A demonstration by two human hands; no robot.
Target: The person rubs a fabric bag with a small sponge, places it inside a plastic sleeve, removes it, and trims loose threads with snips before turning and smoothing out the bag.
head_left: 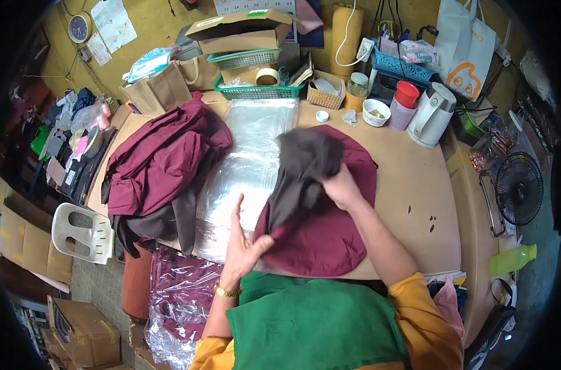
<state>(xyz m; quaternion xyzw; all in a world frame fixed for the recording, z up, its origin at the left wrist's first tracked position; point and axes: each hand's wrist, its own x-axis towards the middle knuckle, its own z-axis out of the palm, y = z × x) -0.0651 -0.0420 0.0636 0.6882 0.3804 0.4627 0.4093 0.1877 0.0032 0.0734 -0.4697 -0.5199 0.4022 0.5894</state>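
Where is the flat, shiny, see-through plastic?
In the head view, the clear plastic lies flat on the table near the left hand, between the maroon heap on the left and the maroon cloth on the right.

Tabletop (pixel 416 197) lies open between held garment (pixel 330 228) and kettle (pixel 432 115).

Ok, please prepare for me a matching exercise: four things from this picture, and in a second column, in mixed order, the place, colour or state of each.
Column one:
1. Dark fabric
2. Plastic sheets
3. Kettle
4. Fan

Column two:
A. White, standing near the table's far right corner
B. Black, to the right of the table
C. Gripped by the right hand
D. Shiny and transparent, lying flat

Right pairs: 1-C, 2-D, 3-A, 4-B.
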